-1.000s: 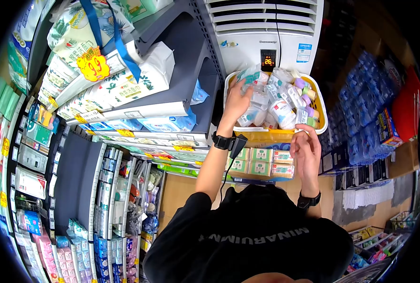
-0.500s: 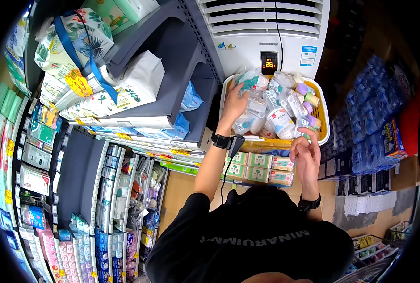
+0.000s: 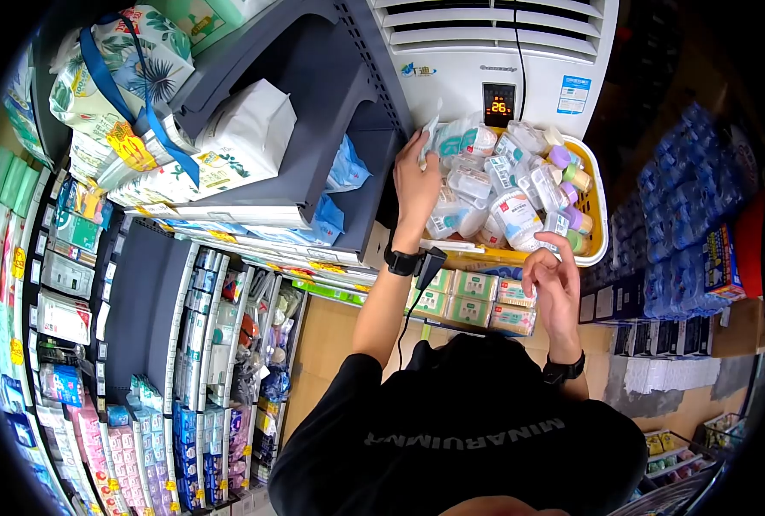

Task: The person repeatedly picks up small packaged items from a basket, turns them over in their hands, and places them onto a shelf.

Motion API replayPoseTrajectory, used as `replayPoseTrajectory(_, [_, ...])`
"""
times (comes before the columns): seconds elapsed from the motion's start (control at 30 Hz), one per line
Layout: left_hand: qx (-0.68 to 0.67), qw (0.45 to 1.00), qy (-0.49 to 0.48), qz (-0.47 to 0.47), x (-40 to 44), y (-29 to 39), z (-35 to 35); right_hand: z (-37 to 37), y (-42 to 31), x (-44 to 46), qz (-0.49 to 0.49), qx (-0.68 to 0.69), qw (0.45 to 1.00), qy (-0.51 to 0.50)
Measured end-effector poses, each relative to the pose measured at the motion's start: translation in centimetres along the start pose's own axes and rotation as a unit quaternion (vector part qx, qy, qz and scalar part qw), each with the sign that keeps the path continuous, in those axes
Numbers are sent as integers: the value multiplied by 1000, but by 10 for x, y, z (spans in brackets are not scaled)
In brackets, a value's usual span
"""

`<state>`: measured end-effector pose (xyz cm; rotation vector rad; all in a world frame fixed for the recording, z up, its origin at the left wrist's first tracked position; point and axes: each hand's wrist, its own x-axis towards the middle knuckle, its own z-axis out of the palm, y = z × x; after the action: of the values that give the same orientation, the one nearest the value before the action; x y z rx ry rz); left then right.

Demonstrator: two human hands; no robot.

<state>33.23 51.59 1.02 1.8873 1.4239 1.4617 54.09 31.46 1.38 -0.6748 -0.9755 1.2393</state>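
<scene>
My left hand (image 3: 418, 185) is at the left rim of a yellow and white basket (image 3: 604, 202), its fingers closed on a thin clear plastic packet (image 3: 431, 136). Clear tubs and packs (image 3: 469, 182), a white round container (image 3: 514, 215) and small jars with purple and green lids (image 3: 577, 176) fill the basket. At the basket's front right corner, my right hand (image 3: 554, 288) has its fingers apart and curled, with nothing in them. Below the basket sit green and white boxed packs (image 3: 471, 297).
Behind the basket stands a white air conditioner (image 3: 451, 82) with a hanging cable. A dark shelf (image 3: 314, 163) with tissue packs (image 3: 253, 129) is at the left. Blue-wrapped bottle packs (image 3: 679, 206) are stacked at the right.
My left hand has moved left to the basket's rim and now lifts a clear packet at its edge. My right hand stays near the front right corner.
</scene>
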Motion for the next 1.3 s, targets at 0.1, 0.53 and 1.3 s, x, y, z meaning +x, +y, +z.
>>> replayPoseTrajectory(0.1, [-36, 999, 25, 7, -5, 24, -14, 4, -1, -3, 5, -10, 1000, -8])
replayPoseTrajectory(0.53, [-285, 957, 12, -60, -61, 85, -68, 15, -1, 4, 12, -41, 998, -49])
replayPoseTrajectory(1.3, [-299, 923, 173, -168, -219, 78, -270, 210, 63, -5, 81, -42, 958, -271])
